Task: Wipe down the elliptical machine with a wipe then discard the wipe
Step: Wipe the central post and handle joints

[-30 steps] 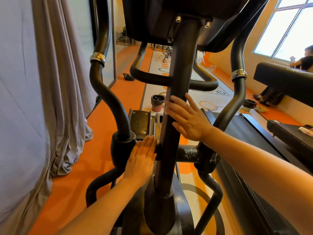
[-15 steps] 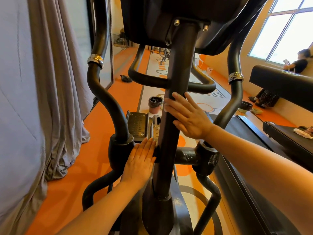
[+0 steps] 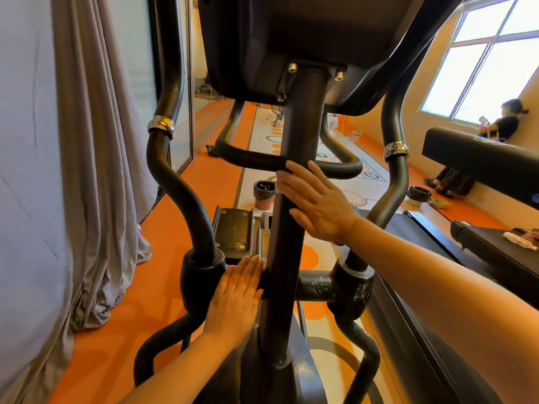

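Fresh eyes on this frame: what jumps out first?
The elliptical's black centre post fills the middle of the view, with the right hand pressed flat on it below the console. Lower, the left hand lies flat by the pivot joint. A grey curtain covers the left side, over an orange floor.

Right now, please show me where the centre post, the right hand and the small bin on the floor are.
centre post [image 3: 300,126]: head view, upper shaft.
right hand [image 3: 316,199]: head view, back of hand.
small bin [image 3: 264,193]: head view, side wall.

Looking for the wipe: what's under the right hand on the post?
A sliver of white shows at the fingertips of the right hand on the post; the palm covers the rest.
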### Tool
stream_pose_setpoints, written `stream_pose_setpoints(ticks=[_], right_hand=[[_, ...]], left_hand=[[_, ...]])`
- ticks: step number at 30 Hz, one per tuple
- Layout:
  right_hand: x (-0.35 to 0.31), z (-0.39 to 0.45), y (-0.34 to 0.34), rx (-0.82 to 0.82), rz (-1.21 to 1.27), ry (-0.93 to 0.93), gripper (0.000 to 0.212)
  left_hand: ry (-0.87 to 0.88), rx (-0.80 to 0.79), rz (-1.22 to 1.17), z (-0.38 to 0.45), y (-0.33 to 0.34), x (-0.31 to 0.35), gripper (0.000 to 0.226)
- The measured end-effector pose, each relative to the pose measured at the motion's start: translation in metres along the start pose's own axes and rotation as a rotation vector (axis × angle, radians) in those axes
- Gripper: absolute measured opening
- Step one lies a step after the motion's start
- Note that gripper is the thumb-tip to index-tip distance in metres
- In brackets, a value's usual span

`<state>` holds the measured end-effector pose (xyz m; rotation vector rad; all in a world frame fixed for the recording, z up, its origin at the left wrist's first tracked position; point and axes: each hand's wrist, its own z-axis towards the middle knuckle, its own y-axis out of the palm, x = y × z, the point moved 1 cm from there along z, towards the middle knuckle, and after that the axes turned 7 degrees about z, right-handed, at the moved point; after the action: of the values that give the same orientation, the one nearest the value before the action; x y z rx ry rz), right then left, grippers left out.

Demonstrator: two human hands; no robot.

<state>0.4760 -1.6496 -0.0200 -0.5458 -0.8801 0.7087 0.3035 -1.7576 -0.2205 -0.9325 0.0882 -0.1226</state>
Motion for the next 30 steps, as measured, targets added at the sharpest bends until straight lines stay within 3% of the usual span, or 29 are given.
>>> stream_pose_setpoints(ticks=[6,10,15,23,30], right_hand=[[0.02,0.002,-0.013,-0.121,-0.104,-0.332,0.048],[0.051,0.03,-0.035,-0.048,-0.136,-0.149,0.051],[0.036,0.032,-0.027,0.011,-0.037,0.015,0.058],[0.046,0.03,-0.031,-0.106,-0.055,-0.243,0.053],[0.046,0.047,-0.039,0.032,0.054,0.093,0.058]], left_hand=[[0.015,-0.018,0.01,0.001,-0.001,0.002,0.056],[-0.003,-0.033,-0.014,0.0,0.0,0.0,0.055],[-0.019,-0.031,-0.02,0.0,-0.001,0.001,0.055],[-0.036,-0.071,-0.033,-0.001,-0.001,0.0,0.056],[-0.056,-0.098,-0.062,0.0,-0.004,0.001,0.058]])
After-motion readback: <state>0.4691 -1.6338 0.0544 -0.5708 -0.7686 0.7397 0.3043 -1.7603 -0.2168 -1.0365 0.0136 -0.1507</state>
